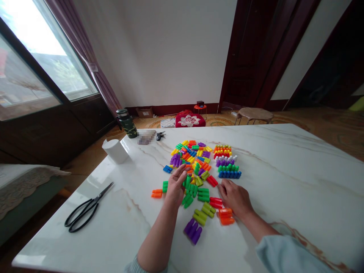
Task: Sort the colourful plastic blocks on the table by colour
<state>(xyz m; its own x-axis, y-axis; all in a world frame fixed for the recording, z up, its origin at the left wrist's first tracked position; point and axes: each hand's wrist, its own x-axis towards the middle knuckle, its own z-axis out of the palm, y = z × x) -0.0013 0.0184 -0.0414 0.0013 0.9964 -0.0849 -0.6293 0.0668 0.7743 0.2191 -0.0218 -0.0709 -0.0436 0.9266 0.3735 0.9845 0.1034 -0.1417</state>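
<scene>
Many coloured plastic pieces lie in a loose pile on the white marbled table [127, 212]. My left hand [176, 186] is over the pile's near left side, fingers apart, beside green pieces [192, 190]. My right hand [234, 197] rests at the pile's right, fingers curled down by a red piece [212, 181]; whether they hold anything is hidden. Orange pieces [226, 216] lie just below it. Nearer me are a purple piece [193, 231] and lime ones [208, 209]. Behind my right hand stand neat rows of pieces, with a blue row [230, 174] in front.
Black-handled scissors [88, 208] lie at the left. A white paper roll [116, 151], a camouflage flask [127, 124], a blurred object [146, 137] and keys [160, 135] are at the back left. Beyond the table stands a round stool [254, 113].
</scene>
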